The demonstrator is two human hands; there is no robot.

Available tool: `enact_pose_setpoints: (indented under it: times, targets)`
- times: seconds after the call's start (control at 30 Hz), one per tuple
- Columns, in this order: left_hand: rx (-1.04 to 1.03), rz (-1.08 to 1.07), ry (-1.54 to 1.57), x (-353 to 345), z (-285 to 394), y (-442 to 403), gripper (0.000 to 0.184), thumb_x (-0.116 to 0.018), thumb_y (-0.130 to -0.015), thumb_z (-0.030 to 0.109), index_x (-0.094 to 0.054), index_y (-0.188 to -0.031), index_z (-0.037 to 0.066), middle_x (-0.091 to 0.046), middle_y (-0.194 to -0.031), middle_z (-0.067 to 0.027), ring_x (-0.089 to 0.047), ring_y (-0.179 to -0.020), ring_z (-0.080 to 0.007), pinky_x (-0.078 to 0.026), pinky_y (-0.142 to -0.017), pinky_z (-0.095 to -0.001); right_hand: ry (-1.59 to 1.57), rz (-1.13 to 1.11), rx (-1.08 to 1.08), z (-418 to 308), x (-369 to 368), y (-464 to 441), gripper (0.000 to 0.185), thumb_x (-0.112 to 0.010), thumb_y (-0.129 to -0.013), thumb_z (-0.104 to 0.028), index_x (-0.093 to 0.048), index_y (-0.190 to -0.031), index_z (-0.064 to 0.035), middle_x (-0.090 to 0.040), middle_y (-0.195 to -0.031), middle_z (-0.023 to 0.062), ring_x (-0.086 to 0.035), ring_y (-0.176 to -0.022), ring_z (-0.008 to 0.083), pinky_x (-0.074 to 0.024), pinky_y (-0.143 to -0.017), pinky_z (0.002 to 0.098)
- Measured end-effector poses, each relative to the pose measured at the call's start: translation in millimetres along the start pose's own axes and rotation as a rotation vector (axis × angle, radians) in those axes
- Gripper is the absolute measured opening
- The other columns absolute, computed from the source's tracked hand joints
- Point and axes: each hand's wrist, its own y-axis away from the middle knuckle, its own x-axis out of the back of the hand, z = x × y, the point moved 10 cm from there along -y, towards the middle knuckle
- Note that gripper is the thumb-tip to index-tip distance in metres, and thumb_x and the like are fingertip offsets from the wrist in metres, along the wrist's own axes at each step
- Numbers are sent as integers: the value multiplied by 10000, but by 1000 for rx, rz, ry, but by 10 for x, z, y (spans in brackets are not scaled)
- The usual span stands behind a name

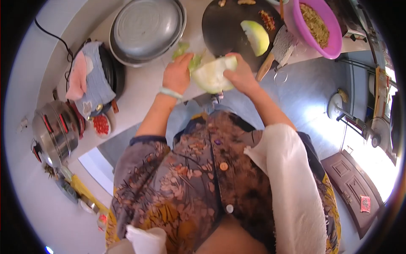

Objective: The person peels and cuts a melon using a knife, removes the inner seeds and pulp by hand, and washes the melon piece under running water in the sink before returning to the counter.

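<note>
My right hand (244, 77) grips a cut cabbage piece (211, 76), pale green and white, held above the counter edge near my body. My left hand (176, 75) is beside it, its fingers closed on a blurred green cabbage leaf (195, 62) at the piece's left side. More leaf scraps (181, 48) lie just beyond my left fingers. Behind my right hand is a round dark cutting board (224, 29), bearing another cabbage wedge (256, 38) and a small heap of chopped red bits (267, 20). A cleaver (277, 51) with a wooden handle rests at the board's right edge.
A metal basin (146, 27) stands back left. Cloths (98, 72) cover a dark pan beside a steel steamer pot (55, 129) and a dish of chopped red pieces (101, 125). At the right, a pink basin (334, 46) holds shredded food. The counter's front edge runs before me.
</note>
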Motion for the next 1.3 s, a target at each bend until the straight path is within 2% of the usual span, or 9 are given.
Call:
enact_pose_setpoints:
  times: [0.17, 0.27, 0.37, 0.47, 0.57, 0.87, 1.03, 1.13, 1.3]
  targets:
    - [370, 5, 393, 51, -229, 106, 296, -569, -920, 66, -643, -1205, 28, -659, -1162, -158, -656, -1031, -261, -500, -911, -342, -36, 37, 41, -171, 45, -1, 584, -632, -750, -212, -501, -1301, -69, -677, -984, 221, -666, -955, 366, -502, -883, 412]
    - [480, -108, 606, -91, -243, 193, 391, -585, -932, 85, -558, -1313, 4, -627, -1223, -169, -654, -1000, -222, -501, -894, -314, -12, 1, 29, -330, 13, 32, 585, -622, -765, -193, -481, -1321, -75, -678, -990, 218, -669, -954, 354, -505, -882, 407]
    - [387, 65, 463, -35, -43, 279, 635, -660, -869, 93, -402, -1446, 37, -552, -1300, -159, -625, -1057, -220, -532, -809, -311, -22, 18, 27, -398, 1, 102, 601, -622, -778, -178, -450, -1344, -77, -676, -1009, 214, -668, -962, 352, -507, -886, 402]
    - [767, -19, 1033, -440, -30, 514, 579, -648, -862, -9, -389, -1377, 43, -573, -1249, -118, -634, -996, -203, -529, -810, -301, -72, 84, 69, -437, -15, 64, 626, -638, -786, -165, -419, -1367, -81, -668, -1051, 212, -664, -984, 350, -508, -896, 401]
    - [903, 48, 1398, -500, 224, 518, 549, -654, -830, -56, -411, -1307, 65, -590, -1190, -92, -612, -1006, -167, -531, -767, -293, -96, 124, 97, -479, -26, 89, 649, -666, -788, -164, -405, -1377, -85, -652, -1099, 211, -653, -1019, 340, -504, -913, 397]
    - [1043, 136, 1612, -817, -10, 694, 491, -576, -883, -44, -440, -1302, 172, -602, -1202, -35, -599, -982, -159, -462, -724, -323, -147, 20, 145, -528, -138, 162, 638, -701, -787, -170, -420, -1357, -112, -633, -1149, 191, -642, -1035, 307, -498, -933, 382]
    - [986, 185, 1545, -702, -43, 628, 448, -554, -899, -45, -434, -1305, 100, -595, -1218, -81, -612, -1020, -178, -506, -762, -319, -145, 76, 141, -583, -150, 213, 614, -691, -785, -138, -415, -1333, -119, -629, -1138, 188, -638, -1045, 321, -500, -930, 396]
    - [886, 177, 1438, -597, -68, 527, 408, -559, -930, 4, -428, -1314, 44, -596, -1216, -103, -628, -1018, -184, -531, -776, -311, -155, 62, 153, -698, -126, 206, 601, -666, -794, -92, -411, -1337, -73, -576, -1173, 167, -587, -1065, 255, -476, -942, 364]
    - [708, 139, 1118, -467, -249, 403, 382, -605, -953, 103, -474, -1296, -4, -632, -1149, -93, -648, -941, -165, -545, -759, -300, -85, 80, 157, -776, -60, 172, 609, -661, -769, -113, -402, -1319, -76, -608, -1128, 206, -615, -1051, 343, -486, -934, 410]
